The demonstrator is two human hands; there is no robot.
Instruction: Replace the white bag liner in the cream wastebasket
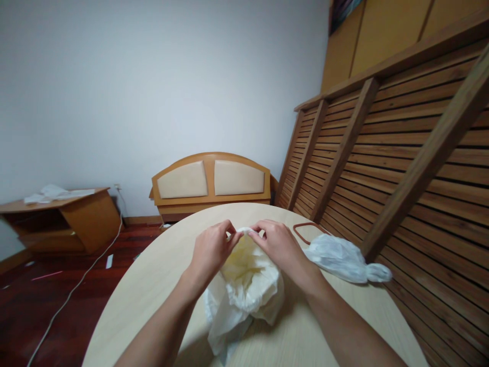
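A white plastic bag (248,290) stands with its mouth open on the round table, its near edge folded outward and hanging down in loose folds. A yellowish inside shows in it; whether a container is under the plastic I cannot tell. My left hand (216,247) pinches the bag's far rim between thumb and fingers. Close beside it, my right hand (277,244) pinches the same rim, with a short white stretch of plastic between the two hands. Both hands are closed on the plastic, and the forearms reach in on either side of the bag.
The round pale table (148,300) fills the foreground. To the right lie a knotted white bag (338,259) and a brown loop-shaped frame (301,234). A slatted wooden panel (382,168) leans along the right. A low desk (84,219) and a cable (76,288) are at left.
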